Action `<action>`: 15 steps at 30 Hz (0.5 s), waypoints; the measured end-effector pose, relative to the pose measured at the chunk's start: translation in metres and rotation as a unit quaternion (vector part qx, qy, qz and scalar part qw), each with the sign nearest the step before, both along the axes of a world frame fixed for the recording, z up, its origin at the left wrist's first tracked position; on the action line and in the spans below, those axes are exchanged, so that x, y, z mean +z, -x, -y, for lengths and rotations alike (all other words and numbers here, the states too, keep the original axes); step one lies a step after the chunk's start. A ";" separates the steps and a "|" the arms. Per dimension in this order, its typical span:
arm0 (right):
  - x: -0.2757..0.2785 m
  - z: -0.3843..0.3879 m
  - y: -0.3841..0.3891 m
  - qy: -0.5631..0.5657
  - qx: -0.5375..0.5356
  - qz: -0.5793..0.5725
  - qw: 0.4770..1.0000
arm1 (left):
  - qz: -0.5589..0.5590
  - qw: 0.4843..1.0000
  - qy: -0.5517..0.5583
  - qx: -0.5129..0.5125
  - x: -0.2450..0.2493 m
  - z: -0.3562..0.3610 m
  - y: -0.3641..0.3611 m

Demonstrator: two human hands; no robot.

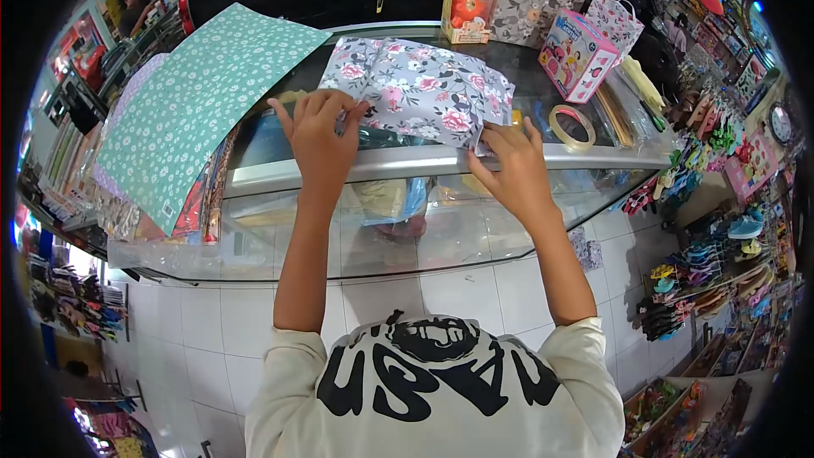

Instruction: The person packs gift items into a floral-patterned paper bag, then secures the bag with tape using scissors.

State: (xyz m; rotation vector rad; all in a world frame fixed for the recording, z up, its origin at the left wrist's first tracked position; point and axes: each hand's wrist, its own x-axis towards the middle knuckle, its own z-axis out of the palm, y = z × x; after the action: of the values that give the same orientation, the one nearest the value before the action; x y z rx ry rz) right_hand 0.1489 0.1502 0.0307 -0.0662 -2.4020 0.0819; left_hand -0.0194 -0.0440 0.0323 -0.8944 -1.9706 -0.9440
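A grey sheet of floral wrapping paper (415, 89) with pink roses lies folded across the glass counter in front of me. It looks raised, but whatever may be inside is hidden. My left hand (325, 129) is closed at its near left corner, thumb and index finger at the edge, the little finger sticking out. At the near right corner, my right hand (513, 161) pinches the paper's edge between thumb and fingers, its outer fingers spread. A roll of tape (572, 127) lies on the counter just right of my right hand.
Green daisy-patterned sheets (203, 110) cover the counter's left end. At the back right stand a boxed toy (471, 0), a large floral gift bag (538, 0), a pink toy box (578, 55) and a small floral bag (617, 24). A metal rim (390, 161) edges the glass counter.
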 end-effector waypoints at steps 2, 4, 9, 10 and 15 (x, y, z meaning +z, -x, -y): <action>0.015 0.001 -0.003 0.078 -0.007 0.004 0.997 | -0.049 0.998 0.013 0.026 0.008 0.002 0.000; 0.038 0.004 -0.001 0.104 0.035 -0.039 0.993 | -0.108 0.993 0.010 0.043 0.015 -0.001 0.005; 0.081 0.021 0.052 0.086 0.213 -0.146 0.962 | -0.224 0.974 -0.043 -0.008 0.065 -0.026 -0.006; 0.083 0.014 0.062 0.101 0.240 -0.131 0.957 | -0.237 0.970 -0.050 -0.026 0.072 -0.032 -0.012; 0.077 -0.006 0.081 0.157 0.277 -0.124 0.940 | -0.110 0.943 -0.272 -0.154 0.057 -0.074 -0.007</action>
State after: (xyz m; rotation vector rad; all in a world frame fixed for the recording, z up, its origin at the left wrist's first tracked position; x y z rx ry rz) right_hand 0.0677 0.1561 0.1078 0.4497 -2.0690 0.6935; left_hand -0.0121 0.0302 0.0894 -0.9427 -1.2961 -1.4109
